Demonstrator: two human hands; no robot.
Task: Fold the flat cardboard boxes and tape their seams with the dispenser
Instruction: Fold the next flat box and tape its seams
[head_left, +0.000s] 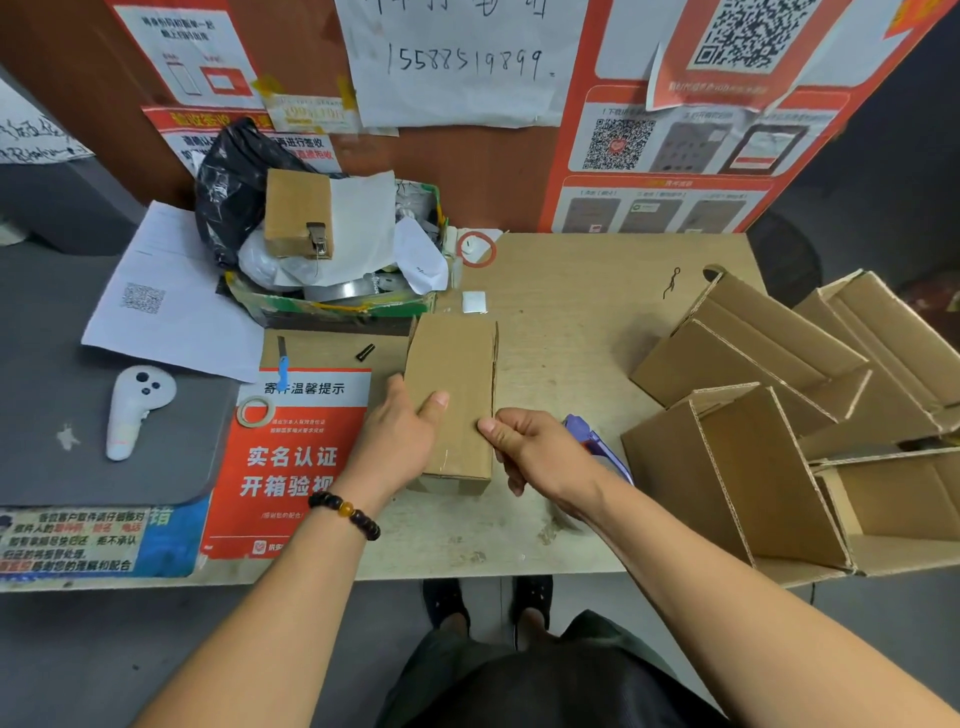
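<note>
Light wood-grain table (587, 312) serves as work surface; its near edge overhangs grey floor (104, 649). Brown wall board (467, 156) stands upright directly behind the table, papered with a white handwritten sheet (462, 57) and red QR-code posters (691, 135). Dark grey mat (47, 415) adjoins the table's left end. Red notice (291, 457) lies flat on the table's front left. Lighting even

Small brown box (451, 395) mid-table, purple dispenser (597, 444) beside
</note>
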